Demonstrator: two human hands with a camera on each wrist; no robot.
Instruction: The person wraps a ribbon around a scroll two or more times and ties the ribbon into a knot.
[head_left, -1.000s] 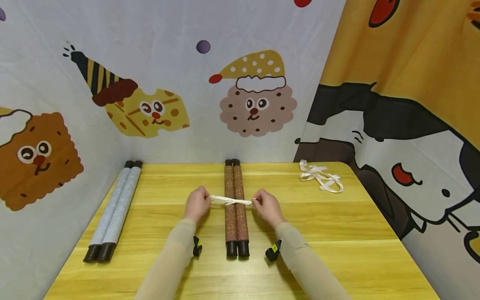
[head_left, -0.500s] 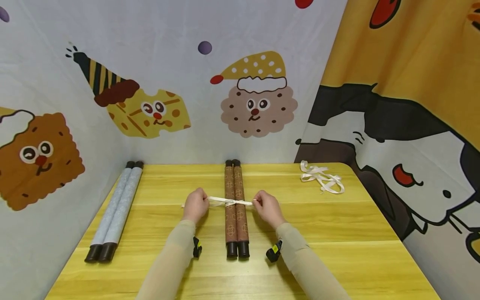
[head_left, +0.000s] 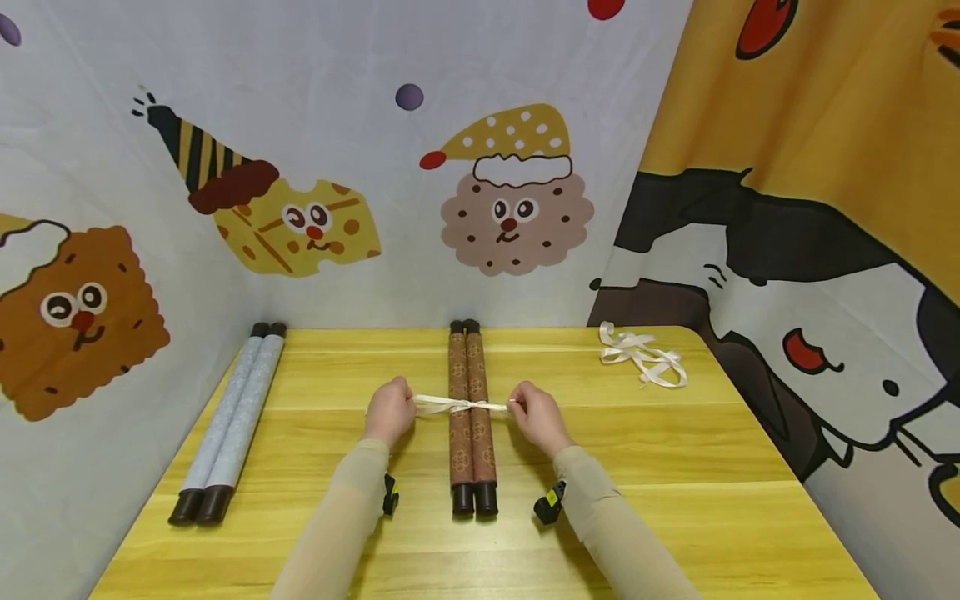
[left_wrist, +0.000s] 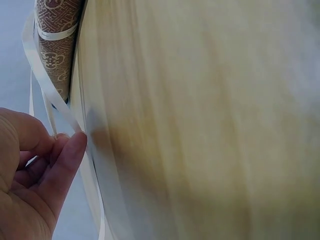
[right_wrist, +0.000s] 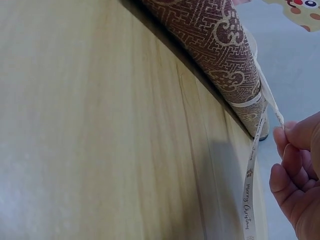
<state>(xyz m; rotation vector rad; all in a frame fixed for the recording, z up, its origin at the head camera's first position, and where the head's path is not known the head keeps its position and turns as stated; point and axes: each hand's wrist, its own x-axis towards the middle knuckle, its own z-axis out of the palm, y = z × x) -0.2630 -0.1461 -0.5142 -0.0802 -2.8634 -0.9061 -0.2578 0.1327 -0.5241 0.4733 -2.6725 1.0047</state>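
A brown patterned scroll (head_left: 461, 450), rolled from both ends into two side-by-side rolls with dark end caps, lies lengthwise mid-table. White ribbon (head_left: 432, 404) circles its middle and is knotted on top. To its left, my left hand (head_left: 389, 412) pinches ribbon between thumb and fingers; the left wrist view shows the pinched ribbon strand (left_wrist: 42, 75) running up to the scroll. My right hand (head_left: 538, 415) pinches the ribbon on the other side. In the right wrist view, a loose ribbon tail (right_wrist: 248, 200) printed "Merry Christmas" hangs beside that hand.
Two light blue-grey rolls (head_left: 247, 400) with dark caps lie together along the table's left side. A loose heap of white ribbon (head_left: 641, 352) rests at the back right of the wooden table (head_left: 660, 517). A cartoon-printed cloth (head_left: 337, 308) stands behind.
Both hands have drawn slightly apart, the left one leftward and the right one rightward. Between them the ribbon is stretched a little farther across the scroll. The rolls stay in place.
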